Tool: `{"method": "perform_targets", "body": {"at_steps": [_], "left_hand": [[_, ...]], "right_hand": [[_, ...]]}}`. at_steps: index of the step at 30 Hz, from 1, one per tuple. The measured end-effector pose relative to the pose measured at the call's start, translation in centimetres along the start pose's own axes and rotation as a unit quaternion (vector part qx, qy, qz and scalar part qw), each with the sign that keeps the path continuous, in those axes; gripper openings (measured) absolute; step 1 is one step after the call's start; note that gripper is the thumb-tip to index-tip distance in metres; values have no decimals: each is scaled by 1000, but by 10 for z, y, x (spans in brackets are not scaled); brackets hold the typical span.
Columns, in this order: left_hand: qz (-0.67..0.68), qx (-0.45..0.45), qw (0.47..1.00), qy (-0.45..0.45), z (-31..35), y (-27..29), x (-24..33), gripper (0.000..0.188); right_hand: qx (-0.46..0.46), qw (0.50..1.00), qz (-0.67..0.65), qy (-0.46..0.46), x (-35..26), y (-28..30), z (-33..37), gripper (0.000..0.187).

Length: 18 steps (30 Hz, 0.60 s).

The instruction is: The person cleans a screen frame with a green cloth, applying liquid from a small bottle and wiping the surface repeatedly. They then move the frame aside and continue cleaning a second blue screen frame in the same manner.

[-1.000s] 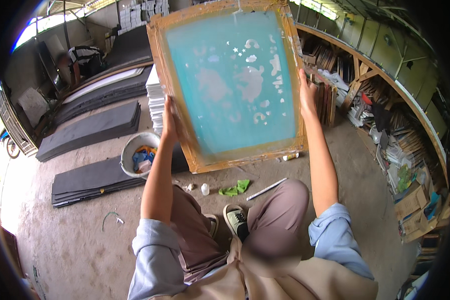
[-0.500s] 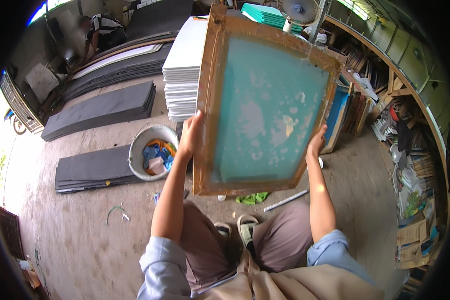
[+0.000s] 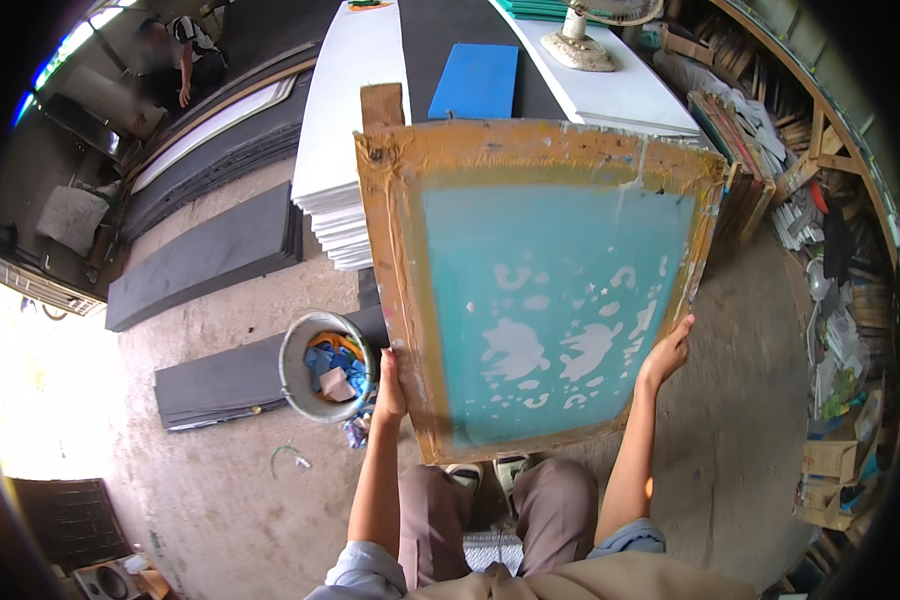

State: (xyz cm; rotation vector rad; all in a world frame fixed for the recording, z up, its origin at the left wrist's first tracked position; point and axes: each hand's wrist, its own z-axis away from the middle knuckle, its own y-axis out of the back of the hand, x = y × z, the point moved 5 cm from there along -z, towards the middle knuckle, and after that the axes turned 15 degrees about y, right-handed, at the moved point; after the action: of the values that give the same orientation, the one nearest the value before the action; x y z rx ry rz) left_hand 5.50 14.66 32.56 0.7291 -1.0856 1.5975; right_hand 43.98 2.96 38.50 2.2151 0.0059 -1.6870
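The left hand (image 3: 391, 392) and right hand (image 3: 666, 355) clasp opposite sides of the screen-printing frame (image 3: 545, 295), up above the floor (image 3: 235, 500); if the left grip slips, its lower corner might knock that grey bucket (image 3: 293, 370).

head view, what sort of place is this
Most likely a screen-printing workshop: there is a wood-framed printing screen with pale stencil shapes on its teal mesh, a tall stack of white sheets and a low stack of black sheets on the floor.

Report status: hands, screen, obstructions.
Left hand and right hand gripping framed screen at opposite sides. Held up in front, tilted. Nothing visibly blocking; bucket on floor, left of left hand.
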Motion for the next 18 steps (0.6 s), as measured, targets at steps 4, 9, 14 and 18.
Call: {"method": "perform_targets", "body": {"at_steps": [4, 9, 14, 18], "left_hand": [[51, -158, 966, 196, 12, -38, 110, 79], [13, -238, 961, 138, 103, -116, 292, 70], [-33, -248, 957, 148, 156, -181, 324, 64], [-201, -330, 922, 3, 203, -247, 349, 49]], "right_hand": [[47, 996, 61, 34, -75, 22, -26, 65], [21, 997, 78, 16, -230, 60, -52, 58], [191, 968, 35, 158, -278, 68, -76, 52], [100, 981, -122, 117, -390, 48, -47, 52]]}}
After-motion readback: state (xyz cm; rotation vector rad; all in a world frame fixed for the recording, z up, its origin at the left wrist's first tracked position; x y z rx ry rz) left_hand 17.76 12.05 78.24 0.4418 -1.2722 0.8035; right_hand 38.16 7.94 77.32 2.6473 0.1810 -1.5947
